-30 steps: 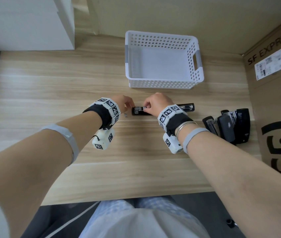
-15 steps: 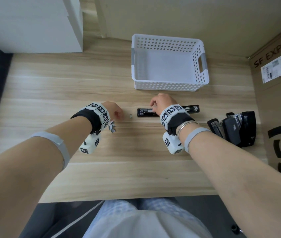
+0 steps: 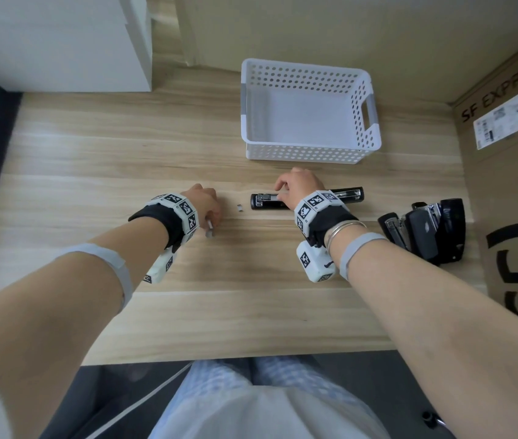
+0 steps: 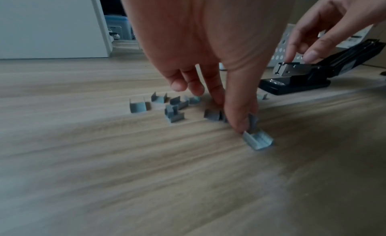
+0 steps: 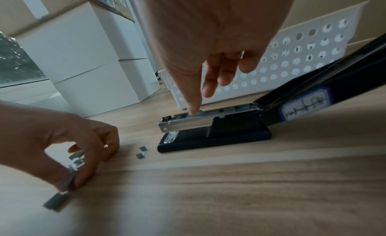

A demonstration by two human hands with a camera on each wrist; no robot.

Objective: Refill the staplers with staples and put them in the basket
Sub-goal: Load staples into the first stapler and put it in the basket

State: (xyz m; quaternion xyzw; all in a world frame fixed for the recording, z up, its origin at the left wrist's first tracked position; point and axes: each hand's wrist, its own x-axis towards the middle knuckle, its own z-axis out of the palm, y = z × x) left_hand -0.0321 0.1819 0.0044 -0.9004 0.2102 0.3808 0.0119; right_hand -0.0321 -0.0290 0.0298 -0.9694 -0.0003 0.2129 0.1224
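Observation:
A black stapler (image 3: 306, 200) lies folded open flat on the wooden table, its metal magazine (image 5: 188, 122) facing up. My right hand (image 3: 283, 191) rests on it, one fingertip pressing staples into the magazine and the other fingers loose above. To its left, my left hand (image 3: 210, 215) pinches a short staple strip (image 4: 252, 121) between thumb and finger just above the table. Another strip (image 4: 258, 139) lies right below it. Several loose staple pieces (image 4: 173, 115) lie scattered under that hand. The white perforated basket (image 3: 310, 155) stands empty behind the stapler.
More black staplers (image 3: 425, 229) are heaped at the right, against a cardboard box (image 3: 511, 172). A single small staple piece (image 3: 239, 208) lies between my hands. White cabinets (image 3: 61, 42) stand at the back left. The table's front edge (image 3: 219, 356) is near my lap.
My left hand has drawn back left from the stapler to the loose staples and pinched a strip. My right hand has stayed on the open stapler.

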